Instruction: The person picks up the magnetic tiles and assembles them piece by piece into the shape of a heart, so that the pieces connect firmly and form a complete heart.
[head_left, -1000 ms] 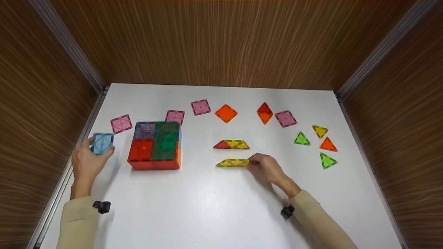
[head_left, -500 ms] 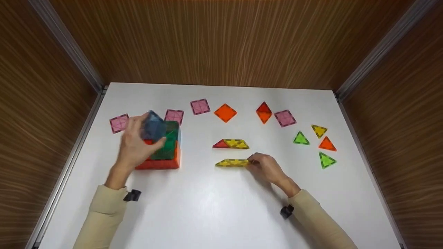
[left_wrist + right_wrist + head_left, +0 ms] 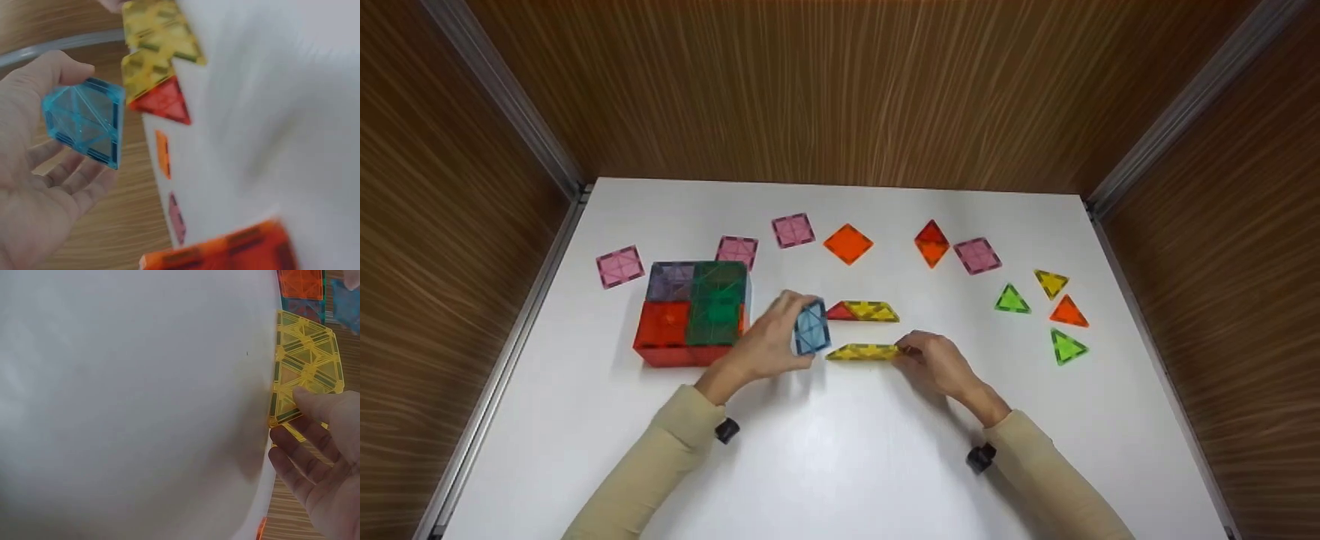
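Carrying the blue square tile, pinched in the left hand, from the left table edge over the coloured box to just beside the yellow triangle strip. Right hand unmoved, fingertips clamped on the strip's end, holding it upright. Probably joining tile to strip now.

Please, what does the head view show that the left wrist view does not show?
Only the head view shows the right hand holding the end of the yellow strip, the green triangles, and the whole block of coloured tiles. Only the left wrist view shows the palm side of the left hand, fingers relaxed behind the tile. Both show the left hand holding the blue square tile near the yellow and red pieces.
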The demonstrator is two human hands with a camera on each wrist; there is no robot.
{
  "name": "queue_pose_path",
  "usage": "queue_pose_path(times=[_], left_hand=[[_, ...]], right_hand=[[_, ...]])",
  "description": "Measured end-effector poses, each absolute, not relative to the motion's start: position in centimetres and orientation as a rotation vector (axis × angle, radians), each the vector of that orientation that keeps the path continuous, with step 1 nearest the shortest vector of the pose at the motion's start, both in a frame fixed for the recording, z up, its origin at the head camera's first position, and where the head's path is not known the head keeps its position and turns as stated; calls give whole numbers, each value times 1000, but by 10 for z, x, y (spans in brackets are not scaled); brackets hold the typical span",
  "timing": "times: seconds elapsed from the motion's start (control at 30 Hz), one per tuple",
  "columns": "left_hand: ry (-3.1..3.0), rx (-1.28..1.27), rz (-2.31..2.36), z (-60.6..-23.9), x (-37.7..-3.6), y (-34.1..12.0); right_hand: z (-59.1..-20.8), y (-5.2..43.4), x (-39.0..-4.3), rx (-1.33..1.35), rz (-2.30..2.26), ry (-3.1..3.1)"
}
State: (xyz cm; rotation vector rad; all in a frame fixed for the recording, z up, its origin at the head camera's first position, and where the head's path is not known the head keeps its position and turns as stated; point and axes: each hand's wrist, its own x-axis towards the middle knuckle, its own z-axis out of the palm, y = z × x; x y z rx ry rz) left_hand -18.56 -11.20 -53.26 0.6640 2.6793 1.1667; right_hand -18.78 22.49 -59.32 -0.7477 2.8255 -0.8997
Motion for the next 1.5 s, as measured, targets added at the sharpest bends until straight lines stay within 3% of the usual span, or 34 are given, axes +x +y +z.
queue_pose_path(times=[0.43, 0.93, 1.2, 1.5], left_hand=[[2541, 658, 1093, -571, -217, -83], [2526, 666, 1095, -574, -217, -82], [2625, 716, 1088, -532, -194, -102], [2845, 716, 1136, -463, -183, -181]], right_hand=[[-593, 222, -190, -793, -917, 2836], [-593, 219, -190, -764, -929, 2824], [-593, 219, -190, -773, -937, 2816], [-594, 221, -190, -771, -925, 2803]])
